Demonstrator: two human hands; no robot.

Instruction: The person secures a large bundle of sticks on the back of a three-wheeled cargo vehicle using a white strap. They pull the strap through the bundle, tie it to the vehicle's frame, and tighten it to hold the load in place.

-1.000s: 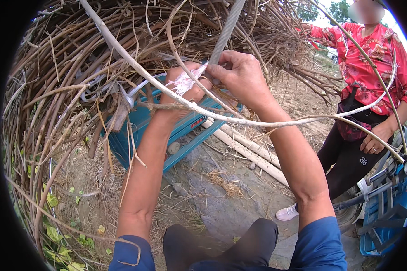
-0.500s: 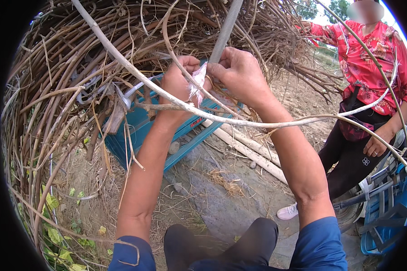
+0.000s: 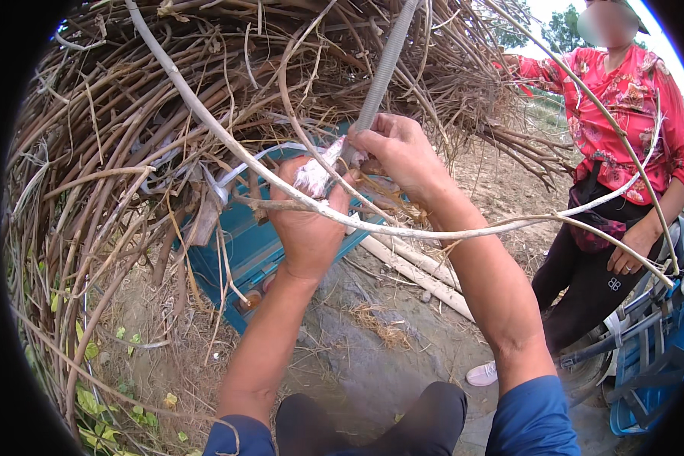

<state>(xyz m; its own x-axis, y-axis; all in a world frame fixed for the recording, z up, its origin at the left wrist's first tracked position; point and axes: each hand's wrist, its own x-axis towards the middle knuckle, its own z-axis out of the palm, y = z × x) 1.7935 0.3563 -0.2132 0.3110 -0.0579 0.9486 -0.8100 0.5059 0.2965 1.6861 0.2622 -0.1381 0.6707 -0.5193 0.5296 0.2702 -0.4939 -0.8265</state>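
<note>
A white, pinkish frayed strip [image 3: 311, 178], like cloth or woven plastic, is bunched between my hands. My left hand [image 3: 309, 232] is closed around its lower part, with some fingers hidden behind a thin branch. With thumb and forefinger, my right hand [image 3: 404, 154] pinches the strip's upper end. Just above that pinch comes down a grey ribbed tube [image 3: 388, 67]; whether the fingers also touch it I cannot tell. A long pale bent branch [image 3: 239, 148] crosses in front of my left hand and right forearm.
A big bundle of dry branches [image 3: 129, 121] fills the upper left. Beneath my hands stands a blue metal frame or cart bed [image 3: 232, 262]. White poles [image 3: 425, 277] lie on the ground. At right stands a person in a red flowered shirt [image 3: 615, 114], beside another blue vehicle part [image 3: 646, 372].
Both hands have come slightly lower and a little to the right in the picture. The frayed strip now looks more bunched. My left hand has turned, its back showing more.
</note>
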